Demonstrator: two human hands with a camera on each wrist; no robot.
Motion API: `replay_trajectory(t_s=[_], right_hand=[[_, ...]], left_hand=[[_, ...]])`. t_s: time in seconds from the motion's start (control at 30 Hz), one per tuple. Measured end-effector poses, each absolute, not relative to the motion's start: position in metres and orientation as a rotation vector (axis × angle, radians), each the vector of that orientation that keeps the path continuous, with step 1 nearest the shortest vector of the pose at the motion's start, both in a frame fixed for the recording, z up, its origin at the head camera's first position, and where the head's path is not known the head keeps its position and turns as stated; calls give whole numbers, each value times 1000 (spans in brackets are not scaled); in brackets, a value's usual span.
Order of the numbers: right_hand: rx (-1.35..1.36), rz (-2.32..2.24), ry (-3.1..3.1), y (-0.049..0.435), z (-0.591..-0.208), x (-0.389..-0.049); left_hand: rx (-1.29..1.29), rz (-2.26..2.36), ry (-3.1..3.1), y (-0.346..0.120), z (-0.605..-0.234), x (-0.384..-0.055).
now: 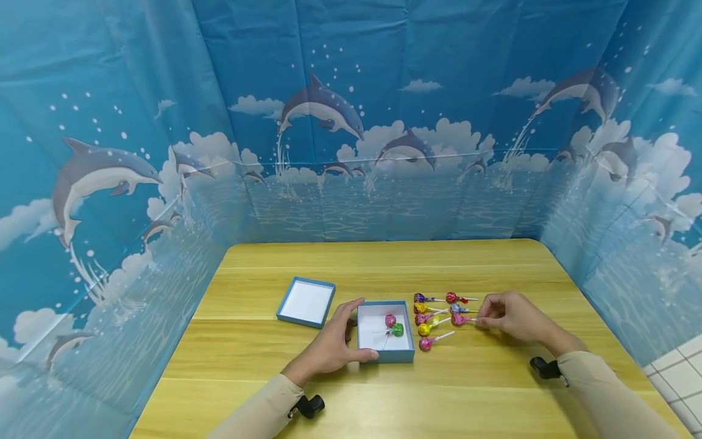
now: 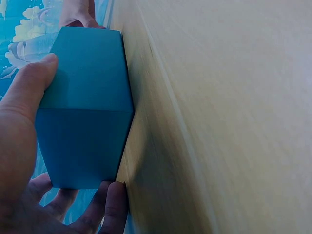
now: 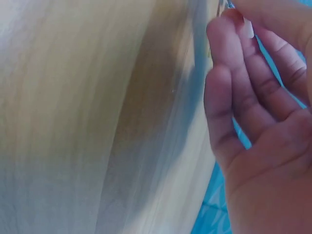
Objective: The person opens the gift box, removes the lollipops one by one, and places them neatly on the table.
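Observation:
A blue square box (image 1: 396,357) with a white inside stands open on the table. My left hand (image 1: 328,346) grips it at the left, thumb on the front wall and fingers around the far side. Inside lie a pink lollipop (image 1: 390,320) and a green lollipop (image 1: 397,330). To the right, my right hand (image 1: 514,316) pinches the stick of a pink lollipop (image 1: 457,319) between thumb and fingertips. In the right wrist view the white stick end (image 3: 249,30) shows between the fingers. The left wrist view shows the thumb (image 2: 41,78) against the box's blue side.
Several wrapped lollipops, among them a yellow one (image 1: 425,330) and a red one (image 1: 451,297), lie in two columns right of the box. The box's lid (image 1: 307,300) lies inside up behind my left hand. A dolphin-print curtain (image 1: 351,207) surrounds the wooden table (image 1: 247,341).

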State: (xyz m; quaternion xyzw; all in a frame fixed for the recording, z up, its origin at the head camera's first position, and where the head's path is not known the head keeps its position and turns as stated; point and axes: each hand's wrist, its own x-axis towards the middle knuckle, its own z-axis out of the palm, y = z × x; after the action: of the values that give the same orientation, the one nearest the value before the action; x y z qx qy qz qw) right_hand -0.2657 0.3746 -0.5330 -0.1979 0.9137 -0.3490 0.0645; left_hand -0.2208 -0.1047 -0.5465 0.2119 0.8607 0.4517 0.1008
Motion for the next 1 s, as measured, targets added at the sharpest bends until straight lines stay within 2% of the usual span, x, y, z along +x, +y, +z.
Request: replay_trajectory(t_s=[1.0], right_hand=[[-585, -812, 2952, 368, -528, -267]], left_hand=[[633, 1338, 2549, -104, -547, -222]])
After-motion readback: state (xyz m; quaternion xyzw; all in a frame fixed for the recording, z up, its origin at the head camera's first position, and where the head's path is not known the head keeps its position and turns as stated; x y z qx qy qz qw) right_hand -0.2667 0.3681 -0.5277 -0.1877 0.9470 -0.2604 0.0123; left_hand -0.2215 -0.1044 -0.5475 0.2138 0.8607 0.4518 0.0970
